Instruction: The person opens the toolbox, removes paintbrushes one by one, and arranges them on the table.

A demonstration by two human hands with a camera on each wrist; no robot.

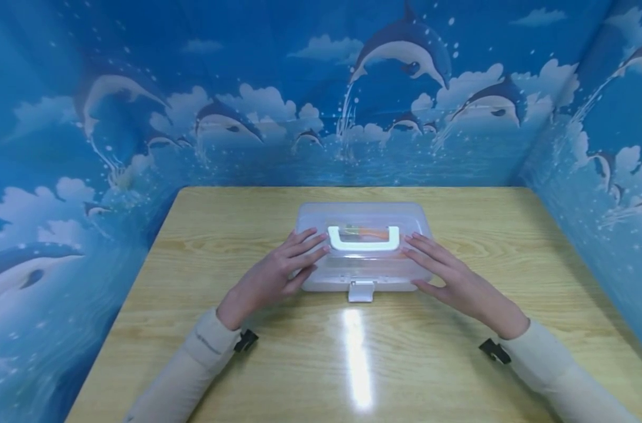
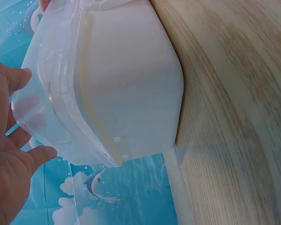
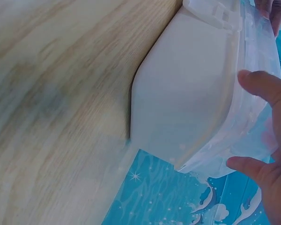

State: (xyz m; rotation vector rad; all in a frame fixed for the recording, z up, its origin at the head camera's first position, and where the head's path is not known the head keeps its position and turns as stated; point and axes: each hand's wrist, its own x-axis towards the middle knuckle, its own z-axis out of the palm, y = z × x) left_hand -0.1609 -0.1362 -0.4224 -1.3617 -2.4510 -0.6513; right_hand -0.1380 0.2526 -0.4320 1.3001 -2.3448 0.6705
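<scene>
A translucent plastic storage box (image 1: pixel 321 271) with a clear lid (image 2: pixel 65 136) stands on the table. A white carry handle (image 1: pixel 363 245) lies on the lid, and a white latch (image 1: pixel 361 292) juts from the middle of the front edge. Orange and green shapes show faintly through the lid near the handle. My left hand (image 1: pixel 278 267) spreads its straight fingers over the lid's left side, fingertips close to the handle. Over the right side my right hand (image 1: pixel 450 279) does the same, its thumb (image 3: pixel 258 85) at the lid's front edge.
The box stands toward the back of a wood-grain table (image 1: pixel 220 235). A blue curtain with dolphins (image 1: pixel 300 88) hangs round the back and sides. Dark straps (image 1: pixel 245 341) show at both cuffs, and a bright light reflection lies on the tabletop before the box.
</scene>
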